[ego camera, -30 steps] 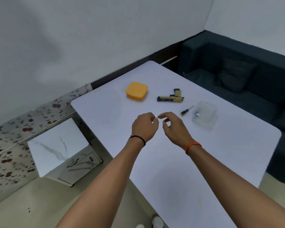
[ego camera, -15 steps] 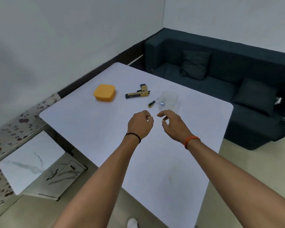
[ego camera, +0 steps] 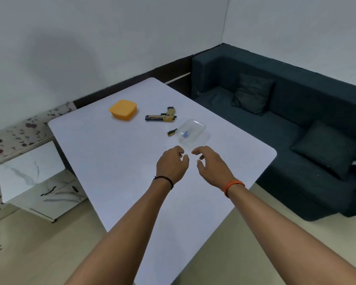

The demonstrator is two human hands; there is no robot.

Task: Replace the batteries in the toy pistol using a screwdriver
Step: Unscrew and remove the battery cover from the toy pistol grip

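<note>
A tan and black toy pistol (ego camera: 161, 116) lies on its side near the far part of the white table (ego camera: 115, 161). A small screwdriver with a yellow and black handle (ego camera: 172, 132) lies just in front of it. Beside the screwdriver stands a clear plastic container (ego camera: 192, 132) with a small blue and grey item inside. My left hand (ego camera: 171, 165) and my right hand (ego camera: 211, 164) hover side by side over the table, short of the container. Both have loosely curled fingers and hold nothing.
An orange lidded box (ego camera: 123, 110) sits left of the pistol. A dark sofa with cushions (ego camera: 286, 124) runs along the table's right side. A white marble-patterned cabinet (ego camera: 32, 177) stands low at the left. Walls close off the far side.
The view has swung between the frames, so the table and sofa shift in the picture. My hands stay close together over the table with nothing in them, and the objects lie where they were.
</note>
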